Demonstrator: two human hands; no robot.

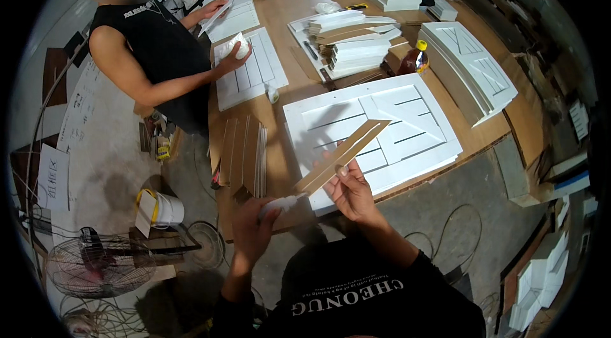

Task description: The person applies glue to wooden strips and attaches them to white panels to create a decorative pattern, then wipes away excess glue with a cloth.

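Observation:
My right hand [352, 195] is closed on a long brown board strip [344, 156], tilted above the near edge of a stack of white panels [388, 121]. A thin white line runs along the strip's face. At the strip's lower end, my left hand [253, 230] is wrapped round a small white squeeze bottle [283, 205], its shape partly hidden by my fingers and blurred. The top panel has raised crossed slats and dark grooves. Left of it, several brown strips [242, 153] stand close together on the wooden table [283, 0].
Across the left side, a person [153, 58] holds a white wad [237, 46] over another panel. Further back are stacked white pieces [356, 45], a yellow-capped bottle [414, 58] and more panels [471, 64]. A fan [98, 261] and bucket [167, 209] stand on the floor.

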